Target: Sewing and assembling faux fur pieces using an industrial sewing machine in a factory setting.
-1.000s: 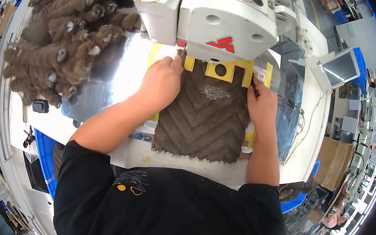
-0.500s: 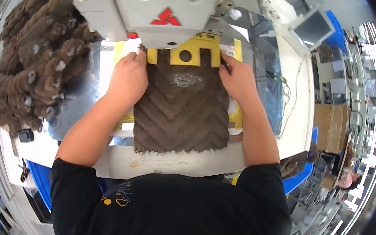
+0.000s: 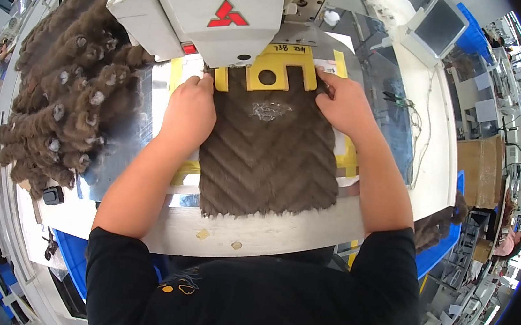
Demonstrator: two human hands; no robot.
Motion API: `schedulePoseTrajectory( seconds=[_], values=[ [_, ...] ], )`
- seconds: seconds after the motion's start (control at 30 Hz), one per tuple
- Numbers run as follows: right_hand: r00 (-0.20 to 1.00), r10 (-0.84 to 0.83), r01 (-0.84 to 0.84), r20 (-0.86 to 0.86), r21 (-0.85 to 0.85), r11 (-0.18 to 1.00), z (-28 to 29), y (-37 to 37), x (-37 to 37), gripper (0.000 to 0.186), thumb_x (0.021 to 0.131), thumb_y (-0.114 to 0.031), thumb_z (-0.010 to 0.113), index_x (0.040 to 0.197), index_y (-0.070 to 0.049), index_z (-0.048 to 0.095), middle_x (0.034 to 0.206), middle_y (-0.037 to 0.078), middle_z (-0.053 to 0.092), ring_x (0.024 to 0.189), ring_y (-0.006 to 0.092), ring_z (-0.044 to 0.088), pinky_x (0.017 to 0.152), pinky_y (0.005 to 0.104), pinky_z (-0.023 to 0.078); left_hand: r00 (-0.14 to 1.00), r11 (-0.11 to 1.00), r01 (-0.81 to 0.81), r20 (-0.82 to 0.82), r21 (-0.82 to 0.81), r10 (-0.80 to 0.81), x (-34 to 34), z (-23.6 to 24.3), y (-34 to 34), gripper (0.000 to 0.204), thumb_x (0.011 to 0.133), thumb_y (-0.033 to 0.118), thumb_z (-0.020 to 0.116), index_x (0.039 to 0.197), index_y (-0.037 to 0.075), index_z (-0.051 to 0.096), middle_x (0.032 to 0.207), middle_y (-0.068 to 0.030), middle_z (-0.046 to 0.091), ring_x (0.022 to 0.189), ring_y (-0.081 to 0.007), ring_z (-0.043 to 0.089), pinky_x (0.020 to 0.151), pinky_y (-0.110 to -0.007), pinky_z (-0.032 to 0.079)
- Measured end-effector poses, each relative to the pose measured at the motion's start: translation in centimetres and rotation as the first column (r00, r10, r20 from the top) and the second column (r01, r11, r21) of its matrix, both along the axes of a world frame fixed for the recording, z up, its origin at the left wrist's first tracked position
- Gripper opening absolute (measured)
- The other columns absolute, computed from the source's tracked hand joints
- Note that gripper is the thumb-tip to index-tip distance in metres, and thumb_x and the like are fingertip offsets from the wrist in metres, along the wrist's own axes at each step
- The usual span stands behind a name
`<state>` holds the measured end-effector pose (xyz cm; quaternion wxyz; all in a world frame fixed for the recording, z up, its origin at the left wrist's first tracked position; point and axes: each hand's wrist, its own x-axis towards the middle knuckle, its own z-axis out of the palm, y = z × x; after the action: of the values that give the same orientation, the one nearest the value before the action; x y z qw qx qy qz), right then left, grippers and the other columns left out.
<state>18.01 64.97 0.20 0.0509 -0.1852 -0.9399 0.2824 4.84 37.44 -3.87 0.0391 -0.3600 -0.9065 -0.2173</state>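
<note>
A brown fur panel (image 3: 267, 163) with chevron ridges lies fur side up under the head of a white industrial sewing machine (image 3: 227, 4). Its near edge is ragged, and a crumpled shiny patch, perhaps clear film, sits on its upper middle. Over the panel's far end rests a yellow clamp plate (image 3: 267, 78) with a round hole and notches. My left hand (image 3: 192, 110) is closed at the panel's far left edge, its fingertips partly hidden beside the plate. At the far right corner, my right hand (image 3: 345, 105) pinches the fur's edge between thumb and index finger, next to the plate.
Rolled brown fur pieces (image 3: 69, 96) are heaped along the table's left side. A small black device (image 3: 53, 195) sits below them. At the far right stands a control screen (image 3: 441, 30). Thread snips (image 3: 399, 100) lie right of my right hand. Blue bins (image 3: 439, 253) flank the table.
My view has shifted slightly, so the whole scene sits a little further right. Both hands stay at the panel's far edges, with no clear movement against the panel or plate.
</note>
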Motion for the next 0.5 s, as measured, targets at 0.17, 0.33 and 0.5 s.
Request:
schedulePoseTrajectory(
  seconds=[0.17,0.33,0.5],
  values=[
    [1.0,0.006,-0.006,0.007,-0.042,0.999,-0.1,0.0,-0.4,0.053,0.081,-0.014,0.062,0.131,-0.002,0.067,0.091,0.027,0.07,0.088,0.0429,0.069,0.084,0.0458,0.055,1.0,1.0,-0.015,0.002,-0.004,0.015,-0.2,0.2,-0.2,0.015,0.087,-0.002,0.055,0.101,-0.005,0.061,0.093,-0.0258,0.065,0.09,-0.0438,0.066,0.082,-0.05,0.054],
    [0.999,0.007,-0.004,-0.048,0.056,0.998,0.3,-0.3,-0.1,0.053,0.08,-0.015,0.062,0.131,-0.001,0.067,0.084,0.026,0.068,0.083,0.0419,0.069,0.079,0.0461,0.054,0.995,0.997,0.065,-0.081,0.043,-0.061,-1.0,-1.4,-0.2,0.014,0.095,0.006,0.056,0.103,-0.003,0.064,0.091,-0.0238,0.066,0.09,-0.0428,0.065,0.083,-0.05,0.054],
    [0.997,0.009,-0.003,-0.07,0.084,0.996,-1.0,-0.3,-0.1,0.056,0.08,-0.014,0.062,0.134,-0.002,0.066,0.078,0.024,0.065,0.076,0.0386,0.067,0.075,0.0435,0.053,0.998,0.998,-0.052,-0.036,-0.019,0.051,0.6,1.5,-1.6,0.02,0.096,0.013,0.059,0.109,0.0,0.068,0.095,-0.0199,0.067,0.093,-0.0379,0.067,0.085,-0.046,0.055]
  ],
)
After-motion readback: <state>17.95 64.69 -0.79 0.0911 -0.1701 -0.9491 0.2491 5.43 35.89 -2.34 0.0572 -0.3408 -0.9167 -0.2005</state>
